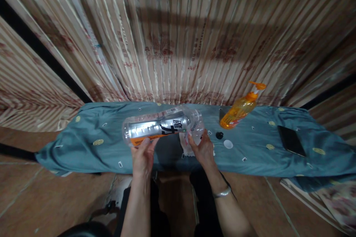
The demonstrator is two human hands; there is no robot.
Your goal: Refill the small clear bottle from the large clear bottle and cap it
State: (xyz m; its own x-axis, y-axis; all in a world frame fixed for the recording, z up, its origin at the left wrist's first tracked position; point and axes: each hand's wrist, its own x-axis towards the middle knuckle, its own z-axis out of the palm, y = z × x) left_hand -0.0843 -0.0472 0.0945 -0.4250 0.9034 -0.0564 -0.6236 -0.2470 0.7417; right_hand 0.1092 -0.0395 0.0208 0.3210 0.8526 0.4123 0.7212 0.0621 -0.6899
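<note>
A large clear plastic bottle (151, 126) with a silver and orange label lies tilted in the air over the cloth, its neck pointing right. My left hand (144, 152) grips it from below near its base. At the neck end, my right hand (204, 148) has its fingers closed around a clear plastic piece (198, 122); its exact shape is hard to make out against the bottle's neck. Under and beside the right hand lies a crumpled, whitish clear wrapper (188, 148). A small black cap (219, 135) and a white disc (228, 144) rest on the cloth to the right.
An orange pump bottle (238, 112) with amber liquid stands toward the back right. Farther right lies a dark phone-like slab (291, 140). A teal patterned cloth (256, 155) covers the narrow table. Pleated curtains (172, 44) hang close behind it, with black poles (44, 50) at the sides.
</note>
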